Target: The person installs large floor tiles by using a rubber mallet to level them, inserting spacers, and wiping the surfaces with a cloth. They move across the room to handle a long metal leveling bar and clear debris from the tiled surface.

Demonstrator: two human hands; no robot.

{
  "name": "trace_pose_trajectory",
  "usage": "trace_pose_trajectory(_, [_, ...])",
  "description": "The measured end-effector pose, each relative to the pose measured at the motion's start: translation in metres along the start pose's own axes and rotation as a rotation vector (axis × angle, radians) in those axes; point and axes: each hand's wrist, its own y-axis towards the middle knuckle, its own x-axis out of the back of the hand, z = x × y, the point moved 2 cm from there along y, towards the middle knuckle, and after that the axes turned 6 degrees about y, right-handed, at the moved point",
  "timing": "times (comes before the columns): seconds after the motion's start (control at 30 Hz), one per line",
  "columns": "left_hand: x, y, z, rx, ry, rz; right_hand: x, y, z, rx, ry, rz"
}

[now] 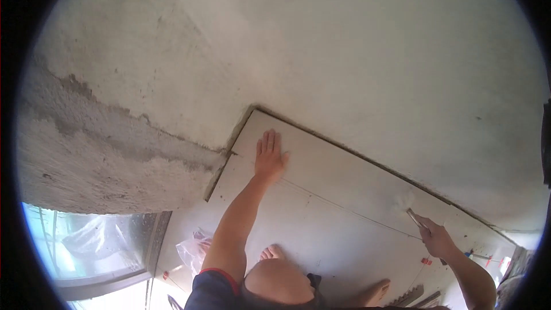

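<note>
My left hand [270, 158] lies flat, fingers together and stretched out, on a large pale floor tile [315, 166] beside the wall corner. My right hand [437, 235] grips a short-handled tool [412, 213] with a blurred pale head, held over the tile to the right. A thin line runs across the tile surface between my hands. My bare knee and feet show at the lower edge.
Rough cement wall [115, 161] at left, smoother wall [373, 51] ahead. A framed glass window or door [97, 244] is at lower left, near a plastic bag [189, 252]. Small red clips [426, 261] and a notched trowel [407, 297] lie at lower right.
</note>
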Motion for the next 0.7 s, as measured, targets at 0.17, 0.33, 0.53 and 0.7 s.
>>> trace_pose_trajectory(0.17, [0.016, 0.005, -0.002, -0.026, -0.066, -0.024, -0.049, 0.043, 0.085, 0.420, 0.201, -0.105])
trace_pose_trajectory(0.33, [0.017, 0.003, 0.007, -0.017, -0.120, -0.054, -0.138, 0.099, 0.115, 0.939, 0.116, -0.467])
trace_pose_trajectory(0.53, [0.017, -0.002, 0.011, 0.008, -0.156, -0.066, -0.164, 0.101, 0.146, 0.688, 0.306, -0.194])
trace_pose_trajectory(0.7, [0.020, 0.003, 0.008, -0.002, -0.146, -0.049, -0.169, 0.125, 0.154, 0.703, 0.184, -0.266])
